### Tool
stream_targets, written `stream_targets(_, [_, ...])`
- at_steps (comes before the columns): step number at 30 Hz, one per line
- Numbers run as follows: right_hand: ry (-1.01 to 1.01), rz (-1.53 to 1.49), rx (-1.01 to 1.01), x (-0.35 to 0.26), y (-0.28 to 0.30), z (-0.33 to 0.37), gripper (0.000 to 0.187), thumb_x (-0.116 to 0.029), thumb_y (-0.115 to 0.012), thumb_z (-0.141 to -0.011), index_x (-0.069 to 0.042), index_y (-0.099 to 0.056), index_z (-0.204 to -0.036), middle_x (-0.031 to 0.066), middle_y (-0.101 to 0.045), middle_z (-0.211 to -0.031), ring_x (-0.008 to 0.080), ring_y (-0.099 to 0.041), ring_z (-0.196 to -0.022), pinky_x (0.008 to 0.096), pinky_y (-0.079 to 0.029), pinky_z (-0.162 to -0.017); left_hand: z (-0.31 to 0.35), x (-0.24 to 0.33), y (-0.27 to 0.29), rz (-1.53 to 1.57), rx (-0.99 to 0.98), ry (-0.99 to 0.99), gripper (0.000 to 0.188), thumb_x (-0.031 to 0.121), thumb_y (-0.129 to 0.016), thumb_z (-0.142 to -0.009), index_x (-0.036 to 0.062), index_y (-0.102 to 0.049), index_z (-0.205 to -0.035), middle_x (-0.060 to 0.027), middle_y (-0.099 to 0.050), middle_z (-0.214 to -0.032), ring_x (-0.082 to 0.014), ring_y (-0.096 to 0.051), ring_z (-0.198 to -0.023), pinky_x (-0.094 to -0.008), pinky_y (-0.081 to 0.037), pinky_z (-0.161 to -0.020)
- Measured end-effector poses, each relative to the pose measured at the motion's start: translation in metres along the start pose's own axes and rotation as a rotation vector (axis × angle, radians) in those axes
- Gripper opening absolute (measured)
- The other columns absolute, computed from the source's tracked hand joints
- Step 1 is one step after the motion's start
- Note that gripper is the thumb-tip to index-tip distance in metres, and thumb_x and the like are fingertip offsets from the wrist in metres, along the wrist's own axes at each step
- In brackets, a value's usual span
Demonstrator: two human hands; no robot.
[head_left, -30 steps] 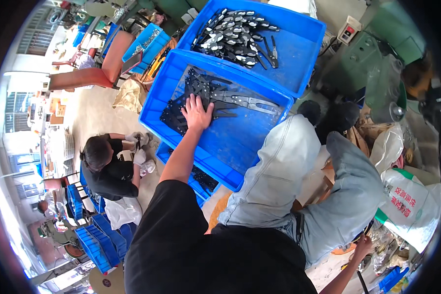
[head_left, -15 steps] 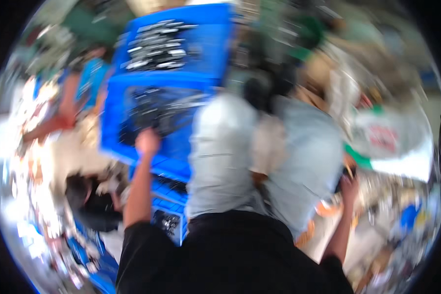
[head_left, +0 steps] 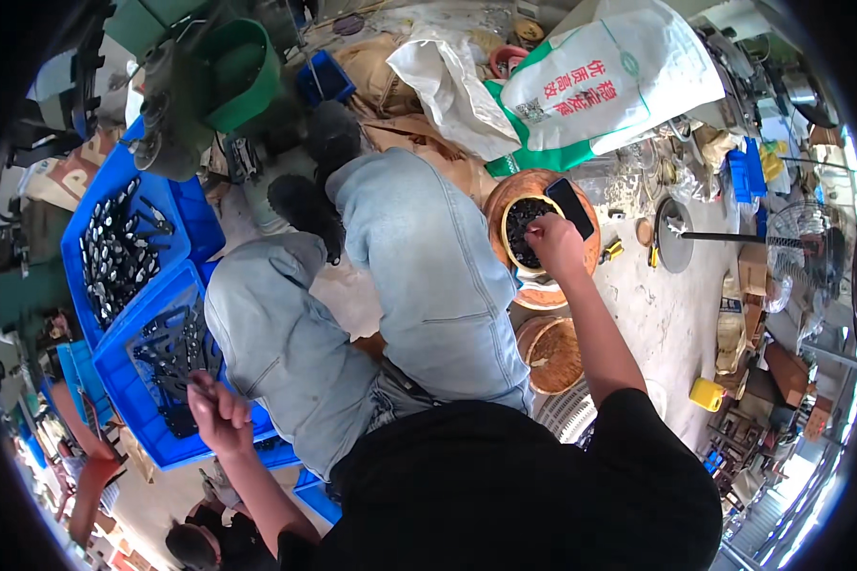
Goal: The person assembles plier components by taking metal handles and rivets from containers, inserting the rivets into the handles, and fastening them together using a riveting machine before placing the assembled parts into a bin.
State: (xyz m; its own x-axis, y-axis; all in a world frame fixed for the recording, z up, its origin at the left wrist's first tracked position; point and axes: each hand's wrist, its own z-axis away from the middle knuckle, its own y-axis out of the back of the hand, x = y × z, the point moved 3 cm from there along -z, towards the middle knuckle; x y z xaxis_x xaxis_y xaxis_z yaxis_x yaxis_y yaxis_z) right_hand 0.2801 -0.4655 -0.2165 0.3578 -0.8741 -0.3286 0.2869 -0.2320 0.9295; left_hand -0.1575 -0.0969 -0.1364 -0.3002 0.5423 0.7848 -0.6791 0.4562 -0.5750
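Observation:
My left hand (head_left: 221, 417) is curled, thumb and fingertips together, at the near edge of a blue crate (head_left: 129, 376). Something dark shows at its fingertips, too small to name. Long black parts (head_left: 176, 354) lie loose in that crate. On my right, my right hand (head_left: 559, 246) dips its bunched fingertips into a round bowl (head_left: 507, 249) of small black pieces (head_left: 522, 217). What those fingers grip is hidden. A dark phone (head_left: 571, 209) rests beside the bowl on a round, brown wooden-looking top (head_left: 543, 181).
A second blue crate (head_left: 78, 243) beyond holds many black-and-silver parts. Past my knees lie a green tub (head_left: 243, 76) and a white-and-green sack (head_left: 619, 76). Another round brown container (head_left: 552, 354) stands below the bowl. A person (head_left: 200, 542) is at lower left.
The view has swung right and sharpened from a blur, so the crates sit farther left. My left hand has drawn back from the parts toward the crate's near edge.

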Motion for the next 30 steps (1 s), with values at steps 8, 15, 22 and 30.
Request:
stream_targets(8, [0.067, -0.036, 0.06, -0.007, -0.005, 0.004, 0.016, -0.017, -0.074, -0.075, -0.008, -0.072, -0.088, 0.0104, -0.068, -0.086, 0.0292, -0.067, -0.081, 0.0386, -0.053, -0.071, -0.019, -0.041, -0.03, -0.07, -0.088, 0.078, 0.042, 0.029, -0.067, -0.089, 0.0024, -0.043, -0.11, -0.0041, -0.044, -0.063, -0.0135, -0.044, -0.047, -0.027, -0.039, -0.044])
stream_targets(15, [-0.104, -0.011, -0.002, -0.018, -0.007, 0.008, 0.019, -0.026, -0.074, -0.077, -0.008, -0.074, -0.086, 0.0114, -0.07, -0.083, 0.0283, -0.068, -0.079, 0.0385, -0.053, -0.071, -0.021, -0.042, -0.028, -0.077, -0.059, 0.082, 0.04, 0.03, -0.067, -0.089, 0.0035, -0.044, -0.109, -0.0042, -0.045, -0.065, -0.0133, -0.044, -0.048, -0.0265, -0.039, -0.045])
stream_targets(22, [-0.226, -0.156, 0.062, -0.009, -0.019, 0.01, 0.02, -0.023, -0.075, -0.075, -0.004, -0.073, -0.083, 0.0106, -0.07, -0.076, 0.0232, -0.069, -0.072, 0.0345, -0.052, -0.068, -0.02, -0.042, -0.029, -0.081, -0.066, 0.081, 0.041, 0.03, -0.068, -0.088, 0.0031, -0.044, -0.107, -0.0049, -0.046, -0.065, -0.0138, -0.045, -0.049, -0.0264, -0.039, -0.046])
stream_targets(30, [-0.279, -0.496, -0.1, 0.015, -0.01, 0.005, 0.014, -0.015, -0.07, -0.078, -0.001, -0.067, -0.078, 0.0051, -0.063, -0.068, 0.0147, -0.062, -0.063, 0.0314, -0.048, -0.059, -0.025, -0.04, -0.036, -0.177, -0.105, 0.122, 0.04, 0.024, -0.07, -0.085, 0.0024, -0.044, -0.106, -0.0066, -0.05, -0.066, -0.0143, -0.048, -0.048, -0.0281, -0.044, -0.046])
